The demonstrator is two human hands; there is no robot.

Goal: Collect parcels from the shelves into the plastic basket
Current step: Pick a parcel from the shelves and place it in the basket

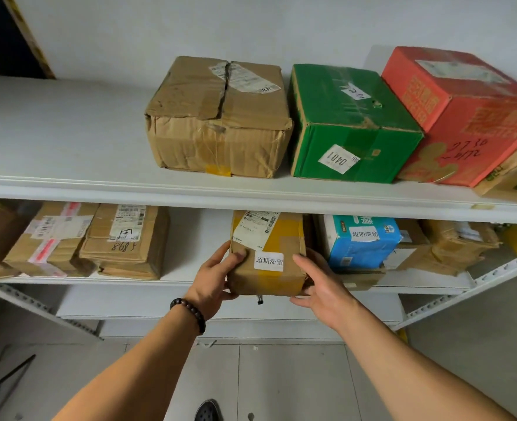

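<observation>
A brown cardboard parcel (269, 253) with yellow tape and white labels juts out over the front edge of the lower shelf (190, 279). My left hand (213, 284) grips its left side, thumb on the front face. My right hand (324, 284) holds its right side, thumb underneath at the bottom edge. The plastic basket is out of view.
The upper shelf (99, 183) carries a crumpled brown box (217, 117), a green box (351, 123) and a red box (463, 113). Beside the held parcel stand brown parcels (123, 241) at left and a blue box (360, 241) at right. Tiled floor lies below.
</observation>
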